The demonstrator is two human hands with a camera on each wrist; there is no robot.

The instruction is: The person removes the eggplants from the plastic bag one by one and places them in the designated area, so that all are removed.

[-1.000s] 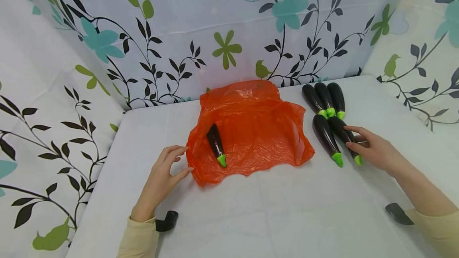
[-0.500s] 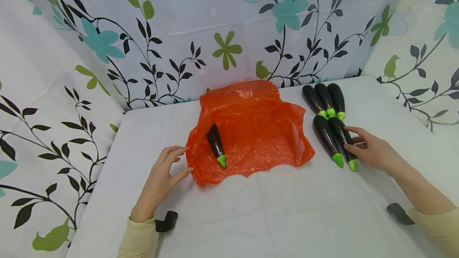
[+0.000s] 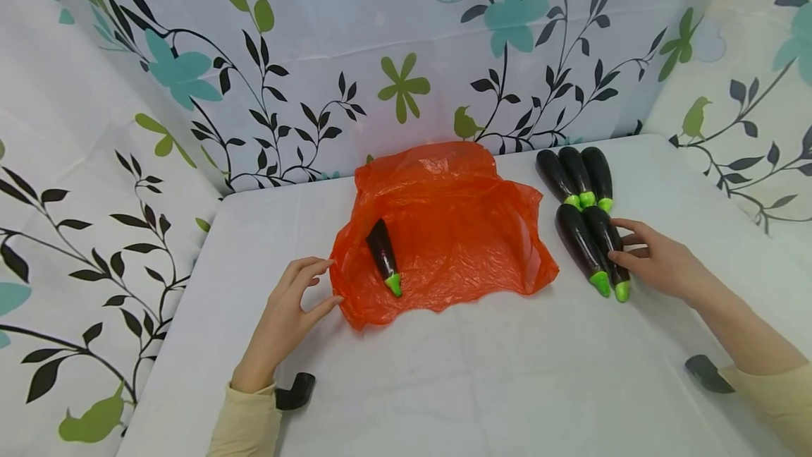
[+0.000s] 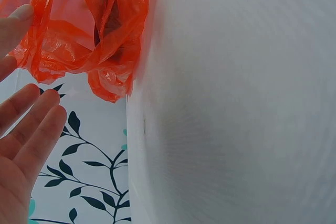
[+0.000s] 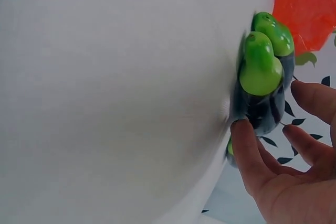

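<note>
An orange-red plastic bag [image 3: 469,252] lies spread at the middle of the table, its mouth facing me. One dark eggplant [image 3: 382,249] with a green cap lies at the bag's left side. My left hand [image 3: 282,319] is at the bag's left edge, thumb and fingers apart with their tips against the film; in the left wrist view the other fingers [image 4: 44,135] are extended. At the right, my right hand [image 3: 666,266] has its fingertips at the side of the nearer right eggplant [image 3: 601,235], which lies alongside another eggplant [image 3: 579,242].
Three more eggplants [image 3: 576,171] form a row behind the near pair, close to the back edge of the white table [image 3: 457,379]. A leaf-patterned curtain [image 3: 317,34] rises behind the table and along both sides. Black devices [image 3: 295,391] sit at both wrists.
The green end of the nearer right eggplant has swung left against its neighbour, with my right hand shifting slightly left beside it. My left hand and the bag stay in place.
</note>
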